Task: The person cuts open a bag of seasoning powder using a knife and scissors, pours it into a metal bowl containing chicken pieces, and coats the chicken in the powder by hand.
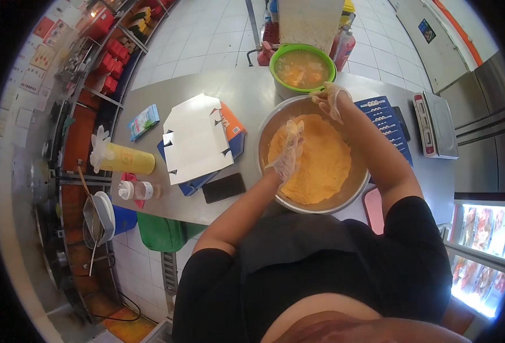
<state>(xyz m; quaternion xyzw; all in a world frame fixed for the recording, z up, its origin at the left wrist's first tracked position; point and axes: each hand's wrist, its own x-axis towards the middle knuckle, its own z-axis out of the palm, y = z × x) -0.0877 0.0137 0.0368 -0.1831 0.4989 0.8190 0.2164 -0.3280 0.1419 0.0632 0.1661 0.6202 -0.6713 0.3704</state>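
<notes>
A large metal bowl (267, 128) holds orange-yellow powder (321, 166). My left hand (292, 144), in a clear plastic glove, is over the powder on the bowl's left side, fingers stretched forward; I see nothing held in it. At the bowl's far rim is my right hand (328, 102), also gloved, its fingers bent beside the handle of a green strainer (275, 71). Whether those fingers grip the handle is too small to tell. The strainer sits in a container of cloudy liquid with orange and pale pieces, just beyond the bowl.
On the steel table (247, 86), flattened white boxes (195, 137), a black phone (224, 188), a clear bottle (141, 190), a yellow cylinder (129, 159) and a blue packet (144, 122) lie left. At right are blue printed sheets (385, 128), a scale (438, 126) and a pink object (374, 208).
</notes>
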